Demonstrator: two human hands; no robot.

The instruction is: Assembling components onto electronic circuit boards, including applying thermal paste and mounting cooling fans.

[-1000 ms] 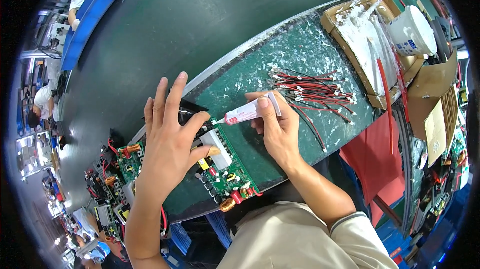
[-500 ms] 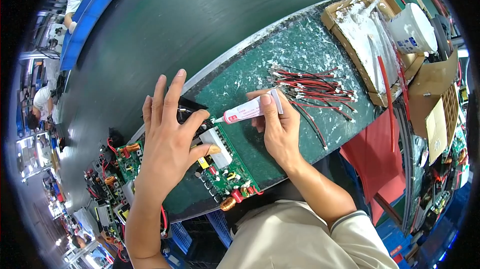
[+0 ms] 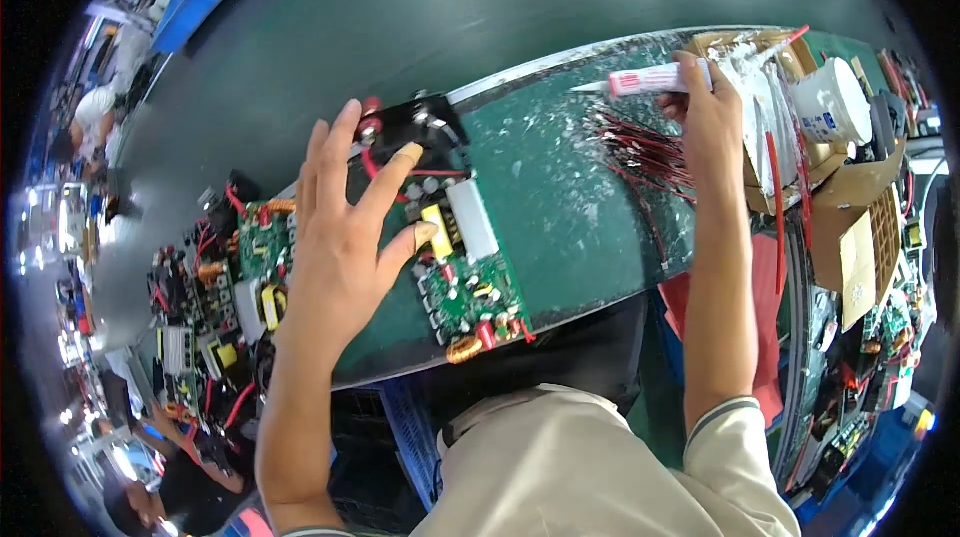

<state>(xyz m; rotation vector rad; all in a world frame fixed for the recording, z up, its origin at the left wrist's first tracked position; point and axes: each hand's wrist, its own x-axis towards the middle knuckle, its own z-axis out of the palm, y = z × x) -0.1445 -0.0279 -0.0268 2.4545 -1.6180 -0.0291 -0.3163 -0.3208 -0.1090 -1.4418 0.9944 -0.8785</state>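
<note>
My left hand [image 3: 345, 237] hovers with spread fingers over a green circuit board [image 3: 462, 267], its thumb and forefinger touching the board's yellow and white parts. A black block with red wires [image 3: 418, 127] sits at the board's far end. My right hand [image 3: 705, 112] is stretched out to the right, gripping a white and pink glue tube [image 3: 650, 82] whose nozzle points left. Beneath that hand lies a bundle of red and black wires [image 3: 640, 152] on the green mat [image 3: 570, 207].
More circuit boards [image 3: 235, 287] are lined up on the left. At the right stand a cardboard box with plastic wrap [image 3: 770, 97], a white tub [image 3: 835, 102] and a red cloth [image 3: 770, 297]. Other people work at the far left and lower left.
My right hand has carried the glue tube away from the board, up and to the right. My left hand stays on the board, and the view has shifted left.
</note>
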